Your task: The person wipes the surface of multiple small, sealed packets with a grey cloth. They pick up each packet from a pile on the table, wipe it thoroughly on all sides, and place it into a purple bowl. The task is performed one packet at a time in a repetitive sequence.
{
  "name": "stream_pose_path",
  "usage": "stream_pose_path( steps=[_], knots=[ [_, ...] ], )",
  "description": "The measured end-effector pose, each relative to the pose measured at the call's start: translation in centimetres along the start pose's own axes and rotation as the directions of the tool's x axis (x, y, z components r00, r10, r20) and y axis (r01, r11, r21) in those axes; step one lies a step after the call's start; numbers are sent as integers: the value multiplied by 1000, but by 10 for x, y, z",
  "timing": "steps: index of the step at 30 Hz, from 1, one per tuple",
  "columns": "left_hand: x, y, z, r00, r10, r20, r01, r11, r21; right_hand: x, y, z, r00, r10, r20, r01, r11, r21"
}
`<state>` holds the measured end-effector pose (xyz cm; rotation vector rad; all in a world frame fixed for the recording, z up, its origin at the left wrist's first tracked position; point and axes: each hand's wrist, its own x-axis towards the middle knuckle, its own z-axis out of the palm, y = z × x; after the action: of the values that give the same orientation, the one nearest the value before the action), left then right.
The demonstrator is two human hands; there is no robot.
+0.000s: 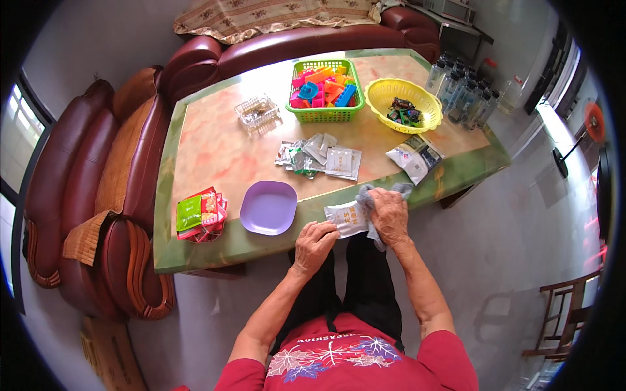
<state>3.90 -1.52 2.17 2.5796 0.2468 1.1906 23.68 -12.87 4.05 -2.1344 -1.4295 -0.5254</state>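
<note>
At the near edge of the table, a white sachet (345, 219) with gold print lies between my hands. My left hand (315, 245) has its fingers closed on the sachet's left end. A crumpled grey cloth (365, 197) is bunched under my right hand (389, 216), which grips it against the sachet's right end. Left of my hands sits a purple dish (268, 208) with nothing in it. Farther back lie several silver and white sachets (343, 163) in a loose pile. A larger white and dark packet (415, 158) rests beyond my right hand.
Red and green packets (199, 215) are stacked at the table's left. Behind stand a clear plastic basket (257, 115), a green basket (325, 115) of colourful blocks, a yellow basket (391, 92) with small dark packets, and several bottles (464, 98). Maroon sofas (124, 169) flank the table.
</note>
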Motion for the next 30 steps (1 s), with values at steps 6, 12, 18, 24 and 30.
stream_pose_path(
  steps=[6, 12, 18, 24, 30],
  knots=[
    [31, 18, -11, 994, -60, -92, 50, 994, -100, -18, 47, -4, 953, 290, -88, -286, 956, 60],
    [44, 12, -1, 719, -695, -30, 539, 584, -606, -11, 37, -18, 896, 411, -167, -355, 890, 286],
    [19, -6, 6, 430, -846, 315, 705, 97, -703, 13, -53, -24, 989, -40, -145, 74, 967, 242],
    [17, -15, -7, 497, -761, 417, 723, 98, -684, 21, -92, 8, 980, -125, 155, 83, 964, 252],
    [18, -7, 2, 473, -796, 379, 701, 80, -708, 30, -48, 15, 973, 118, 198, -131, 990, 55]
  ],
)
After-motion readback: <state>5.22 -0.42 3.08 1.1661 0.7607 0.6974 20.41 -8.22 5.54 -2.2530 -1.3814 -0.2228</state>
